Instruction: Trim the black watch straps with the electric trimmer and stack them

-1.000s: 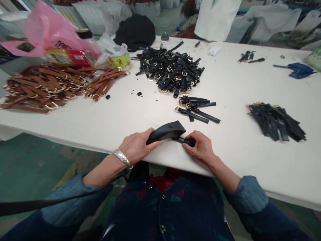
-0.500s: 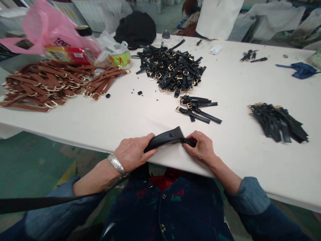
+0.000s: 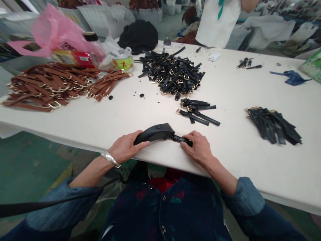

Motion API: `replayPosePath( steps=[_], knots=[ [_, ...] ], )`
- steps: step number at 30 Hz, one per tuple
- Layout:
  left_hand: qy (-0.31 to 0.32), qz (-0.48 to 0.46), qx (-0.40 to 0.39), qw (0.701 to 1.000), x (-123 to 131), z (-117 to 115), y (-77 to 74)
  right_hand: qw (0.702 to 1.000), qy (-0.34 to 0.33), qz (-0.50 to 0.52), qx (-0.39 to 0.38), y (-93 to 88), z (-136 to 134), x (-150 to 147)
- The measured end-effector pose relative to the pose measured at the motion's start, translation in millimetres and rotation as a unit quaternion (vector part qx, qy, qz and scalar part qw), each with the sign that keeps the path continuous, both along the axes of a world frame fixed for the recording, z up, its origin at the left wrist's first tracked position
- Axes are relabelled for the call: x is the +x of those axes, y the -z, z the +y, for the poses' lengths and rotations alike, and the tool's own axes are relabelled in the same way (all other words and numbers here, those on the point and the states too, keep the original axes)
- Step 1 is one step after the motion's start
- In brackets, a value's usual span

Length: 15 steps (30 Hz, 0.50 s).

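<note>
My left hand is closed around the rear of a black curved piece, like a handheld tool, with a wide squared end and a small dark spot on top. Its exact kind does not show. Held between my right thumb and fingers is a narrow black strap, its far end hidden by my right hand. The strap's near end meets the piece's wide end just above the table edge; whether they are joined I cannot tell. Beyond my hands lie several loose black buckle straps with gold buckles.
A heap of black buckle straps lies mid-table, brown straps at left, and a bundle of black straps at right. Behind are a pink bag, a black cap and a person in a white apron.
Both hands have shifted slightly left, the left one more, and more strap shows between them. The curved piece has turned, its wide end lower. The camera view has moved a little.
</note>
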<state>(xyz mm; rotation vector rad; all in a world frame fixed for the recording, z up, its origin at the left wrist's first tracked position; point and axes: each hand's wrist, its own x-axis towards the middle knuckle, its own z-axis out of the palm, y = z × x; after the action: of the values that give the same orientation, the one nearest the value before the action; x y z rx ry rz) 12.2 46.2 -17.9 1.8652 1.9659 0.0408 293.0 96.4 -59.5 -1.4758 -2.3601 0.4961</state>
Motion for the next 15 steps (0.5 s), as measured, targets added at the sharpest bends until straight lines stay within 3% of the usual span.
replayPosePath(
  steps=[4, 8, 12, 15],
  knots=[
    [-0.007, -0.009, -0.002, 1.0, -3, -12, -2.9, 0.999, 0.011, 0.035, 0.007, 4.8, 0, -5],
    [-0.029, -0.011, -0.006, 1.0, -5, -20, -15.8, 0.995, -0.01, 0.089, 0.05, 7.8, -1, -4],
    [-0.03, 0.012, 0.002, 0.999, -13, -26, -29.2, 0.989, -0.064, 0.053, 0.121, 9.3, -5, 0],
    [-0.022, 0.048, -0.006, 0.999, -18, -28, -31.8, 0.986, -0.109, 0.043, 0.121, 11.3, -8, 3]
  ],
)
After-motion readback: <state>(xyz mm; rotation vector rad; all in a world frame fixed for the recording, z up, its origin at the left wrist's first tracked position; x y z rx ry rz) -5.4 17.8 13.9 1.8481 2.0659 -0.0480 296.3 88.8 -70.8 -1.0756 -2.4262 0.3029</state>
